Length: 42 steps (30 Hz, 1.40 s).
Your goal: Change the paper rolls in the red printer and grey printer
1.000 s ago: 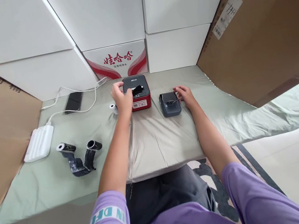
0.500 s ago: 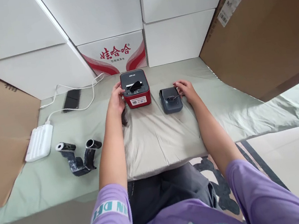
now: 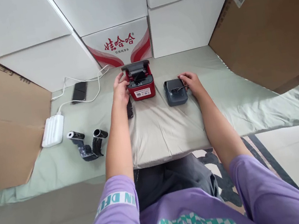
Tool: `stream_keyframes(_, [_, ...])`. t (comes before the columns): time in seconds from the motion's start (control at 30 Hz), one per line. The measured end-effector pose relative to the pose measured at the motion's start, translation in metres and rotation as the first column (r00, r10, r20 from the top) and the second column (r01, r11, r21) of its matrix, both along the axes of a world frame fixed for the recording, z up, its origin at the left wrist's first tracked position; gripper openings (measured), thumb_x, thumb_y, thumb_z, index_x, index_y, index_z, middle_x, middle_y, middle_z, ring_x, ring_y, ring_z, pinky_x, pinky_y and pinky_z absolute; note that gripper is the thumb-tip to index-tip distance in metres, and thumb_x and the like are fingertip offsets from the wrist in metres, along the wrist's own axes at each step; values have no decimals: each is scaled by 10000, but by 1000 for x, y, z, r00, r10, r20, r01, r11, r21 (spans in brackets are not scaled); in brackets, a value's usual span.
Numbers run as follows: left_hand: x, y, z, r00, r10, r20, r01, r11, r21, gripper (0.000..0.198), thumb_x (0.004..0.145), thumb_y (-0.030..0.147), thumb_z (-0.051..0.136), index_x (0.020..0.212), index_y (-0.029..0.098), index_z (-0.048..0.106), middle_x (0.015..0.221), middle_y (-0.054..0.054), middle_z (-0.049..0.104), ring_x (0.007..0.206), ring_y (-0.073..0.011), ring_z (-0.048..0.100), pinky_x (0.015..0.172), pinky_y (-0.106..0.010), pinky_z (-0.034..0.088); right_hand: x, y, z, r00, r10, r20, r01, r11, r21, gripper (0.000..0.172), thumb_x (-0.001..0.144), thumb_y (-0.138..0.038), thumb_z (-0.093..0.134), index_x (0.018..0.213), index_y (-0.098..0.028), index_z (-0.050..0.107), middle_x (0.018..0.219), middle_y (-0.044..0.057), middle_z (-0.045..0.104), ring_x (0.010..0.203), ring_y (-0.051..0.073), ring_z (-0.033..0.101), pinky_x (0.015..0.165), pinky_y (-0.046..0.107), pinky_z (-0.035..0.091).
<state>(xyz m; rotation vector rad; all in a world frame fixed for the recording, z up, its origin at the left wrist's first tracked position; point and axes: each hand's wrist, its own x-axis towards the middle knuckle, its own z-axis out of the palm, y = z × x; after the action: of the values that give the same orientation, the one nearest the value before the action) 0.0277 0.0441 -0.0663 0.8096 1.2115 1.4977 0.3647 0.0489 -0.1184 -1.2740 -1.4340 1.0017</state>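
The red and black label printer (image 3: pixel 142 92) stands on the cloth with its lid tilted up, and a dark roll shows inside. My left hand (image 3: pixel 120 90) is at its left side, fingers apart, the thumb side touching the casing. To the right lies a smaller dark grey portable printer (image 3: pixel 176 98), its lid down and a thin dark strap across its top. My right hand (image 3: pixel 193 83) grips its upper right corner, fingers curled; the fingertips partly hide the strap's end. A dark strip (image 3: pixel 129 109) lies below my left hand, partly covered by the wrist.
Two rolls of black ribbon (image 3: pixel 89 147), joined by a crumpled length, lie at left. A white power bank (image 3: pixel 53 131) with a white cable and a dark phone (image 3: pixel 79 92) are behind them. White boxes (image 3: pixel 118 48) close off the back; brown cardboard (image 3: pixel 258 40) stands at right and left.
The red printer's lid has swung up from closed to open. Both hands stay by the same two printers. The whole view has shifted slightly.
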Motion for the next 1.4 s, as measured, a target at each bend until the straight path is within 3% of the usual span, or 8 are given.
stream_keyframes(0.37, [-2, -7, -5, 990, -21, -142, 21, 1000, -3, 461, 695, 161, 605, 1133, 254, 714, 1229, -25, 734, 1010, -173, 703, 718, -235, 538, -4, -1, 6, 998, -19, -59, 19, 1000, -4, 444, 752, -645, 692, 887, -225, 639, 671, 34, 558, 522, 143, 446, 443, 299, 350])
stream_keyframes(0.53, [-10, 6, 8, 921, -6, -388, 89, 976, 197, 241, 741, 205, 643, 936, 204, 784, 1198, -66, 739, 1153, -207, 655, 924, -280, 524, -2, 2, 4, 996, -21, -85, 21, 1000, -7, 449, 735, -642, 709, 880, -221, 649, 760, 65, 624, 538, 141, 465, 423, 292, 352])
stream_keyframes(0.7, [-8, 49, 37, 642, -239, -729, 362, 932, 13, 214, 617, 43, 712, 737, 202, 790, 776, -71, 733, 951, -279, 694, 966, -378, 507, -1, 3, 3, 997, -23, -74, 21, 999, -25, 476, 746, -657, 704, 927, -220, 649, 792, 73, 620, 558, 148, 478, 462, 307, 382])
stream_keyframes(0.77, [-6, 68, 45, 474, -299, -828, 413, 906, -91, 265, 537, -20, 721, 616, 231, 751, 692, -54, 692, 988, -316, 690, 986, -384, 488, -1, 2, 4, 997, -20, -79, 18, 999, -33, 482, 744, -654, 702, 942, -219, 640, 859, 87, 627, 581, 150, 486, 488, 319, 395])
stream_keyframes(0.83, [-1, 84, 49, 398, -353, -847, 411, 894, -180, 306, 484, -59, 708, 543, 241, 704, 651, -45, 656, 1039, -338, 682, 1006, -395, 475, -2, 2, 4, 996, -20, -86, 17, 999, -38, 486, 739, -658, 695, 940, -220, 630, 906, 93, 630, 588, 145, 484, 488, 314, 383])
stream_keyframes(1.03, [18, 103, 43, 408, -352, -842, 278, 927, -252, 175, 552, 100, 781, 541, 227, 661, 739, -80, 664, 1142, -359, 653, 987, -434, 511, -2, 3, 6, 996, -21, -92, 18, 999, -36, 488, 720, -658, 699, 916, -218, 622, 911, 89, 638, 581, 134, 479, 459, 291, 348])
stream_keyframes(1.2, [6, 80, 59, 337, -287, -897, 420, 898, -130, 224, 520, 45, 781, 616, 238, 717, 675, -33, 633, 1035, -335, 659, 1009, -447, 497, -1, 2, 7, 994, -9, -108, 6, 999, -34, 482, 727, -658, 702, 920, -224, 619, 952, 95, 647, 597, 135, 487, 441, 281, 367])
stream_keyframes(1.4, [-40, -1, 112, 631, -257, -732, 370, 929, -8, 308, 635, 23, 786, 923, 128, 761, 860, -34, 680, 1004, -256, 656, 984, -376, 495, 2, 6, 1, 990, -8, -142, 5, 1000, -21, 467, 769, -629, 720, 972, -213, 654, 960, 106, 647, 607, 143, 513, 461, 312, 422])
